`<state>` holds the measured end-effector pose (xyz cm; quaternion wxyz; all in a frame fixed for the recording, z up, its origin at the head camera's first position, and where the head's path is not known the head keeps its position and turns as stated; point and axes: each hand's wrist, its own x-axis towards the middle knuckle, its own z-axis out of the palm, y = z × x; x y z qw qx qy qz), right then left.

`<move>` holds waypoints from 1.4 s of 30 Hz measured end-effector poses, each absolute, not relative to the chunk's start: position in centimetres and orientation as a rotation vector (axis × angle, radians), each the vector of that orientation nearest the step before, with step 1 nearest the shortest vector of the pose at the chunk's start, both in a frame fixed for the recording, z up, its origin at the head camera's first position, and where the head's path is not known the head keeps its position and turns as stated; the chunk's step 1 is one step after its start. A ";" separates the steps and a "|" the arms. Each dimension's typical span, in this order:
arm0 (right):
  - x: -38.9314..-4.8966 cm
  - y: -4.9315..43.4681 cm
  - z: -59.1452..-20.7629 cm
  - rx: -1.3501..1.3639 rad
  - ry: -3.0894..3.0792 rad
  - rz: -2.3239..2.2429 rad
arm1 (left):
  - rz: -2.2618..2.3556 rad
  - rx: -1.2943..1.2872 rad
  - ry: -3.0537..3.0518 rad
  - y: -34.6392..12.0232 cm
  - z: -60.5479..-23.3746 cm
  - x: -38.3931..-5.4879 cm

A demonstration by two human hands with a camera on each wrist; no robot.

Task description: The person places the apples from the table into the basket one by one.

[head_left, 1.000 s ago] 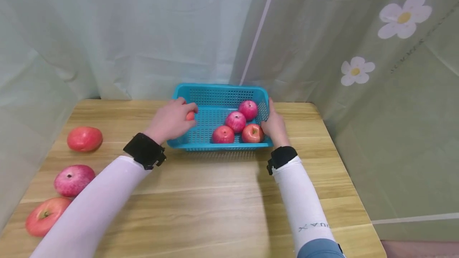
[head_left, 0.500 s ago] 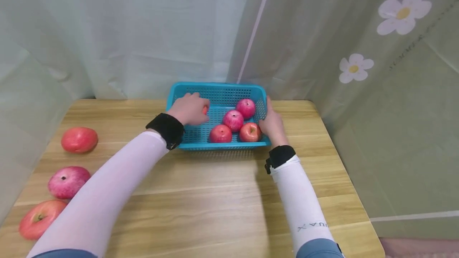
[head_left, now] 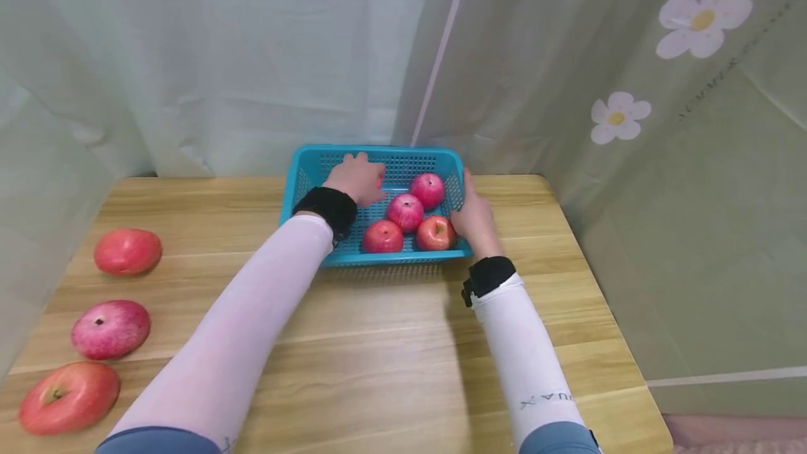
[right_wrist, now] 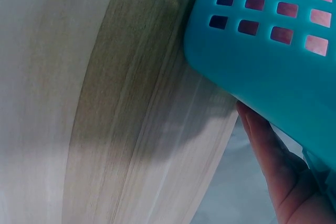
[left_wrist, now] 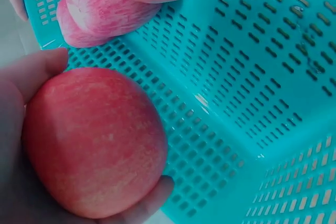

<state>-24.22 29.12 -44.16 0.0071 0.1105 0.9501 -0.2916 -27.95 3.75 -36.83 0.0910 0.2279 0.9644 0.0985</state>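
Observation:
My left hand (head_left: 356, 181) holds a red apple (left_wrist: 97, 140) inside the blue plastic basket (head_left: 378, 150), over its left-middle part. In the left wrist view, thumb and fingers curl round the apple, close over the perforated basket floor. Only a sliver of that apple shows in the head view. My right hand (head_left: 477, 221) grips the basket's right end, thumb up by the rim; in the right wrist view its fingers (right_wrist: 270, 161) lie along the outer wall. Several apples sit at the basket's right side, among them a striped pink apple (head_left: 405, 212) and a redder apple (head_left: 436, 233).
On the left of the wooden table (head_left: 378, 370) stand a red apple (head_left: 128, 251), a striped pink apple (head_left: 111, 329) and a larger pale-red apple (head_left: 69, 398) in a row. A pale curtain (head_left: 284, 54) hangs right behind the table's back edge.
My left hand has moved right with its apple, from the basket's left rim to inside it. The right hand has stayed on the basket's right end.

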 end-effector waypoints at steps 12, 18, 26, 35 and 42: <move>-24.0 28.8 -44.3 0.339 2.987 -0.874 | 0.365 0.690 2.775 5.0 -37.8 -28.8; -23.8 28.5 -44.2 0.343 2.982 -0.890 | 0.377 0.665 2.764 5.3 -38.0 -28.6; -23.7 28.3 -44.1 0.357 2.987 -0.882 | 0.397 0.591 2.732 5.7 -39.9 -30.1; -23.5 28.2 -44.0 0.346 2.991 -0.883 | 0.410 0.555 2.715 5.9 -42.5 -32.3; -23.3 28.3 -44.1 0.351 2.992 -0.900 | 0.440 0.542 2.718 6.1 -43.1 -32.4</move>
